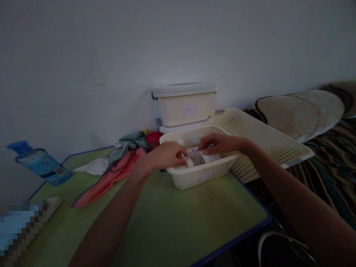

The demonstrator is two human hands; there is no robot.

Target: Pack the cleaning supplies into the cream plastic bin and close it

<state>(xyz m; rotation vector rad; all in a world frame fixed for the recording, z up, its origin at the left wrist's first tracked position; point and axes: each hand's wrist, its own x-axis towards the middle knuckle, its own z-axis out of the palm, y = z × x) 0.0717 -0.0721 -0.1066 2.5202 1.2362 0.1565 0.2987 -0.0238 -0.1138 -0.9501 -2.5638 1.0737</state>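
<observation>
A cream plastic bin (205,181) with a small label stands on the green table, and both of my hands reach into it. Inside lies a clear bottle (198,158) with a white cap, on its side. My left hand (170,154) is closed at the bottle's cap end, its fingertips curled down against it. Bent over the bottle's other end, my right hand (218,144) has its fingers and thumb on a white label with red print. Other white items lie in the bin, partly hidden by my hands.
Behind the bin are stacked lidded boxes (174,107). A perforated basket (264,137) sits to the right, beside a striped bed cover (325,163). Left are a red container (154,140), crumpled cloths (122,167) and a tilted blue bottle (41,165). The green table (178,230) has a blue edge.
</observation>
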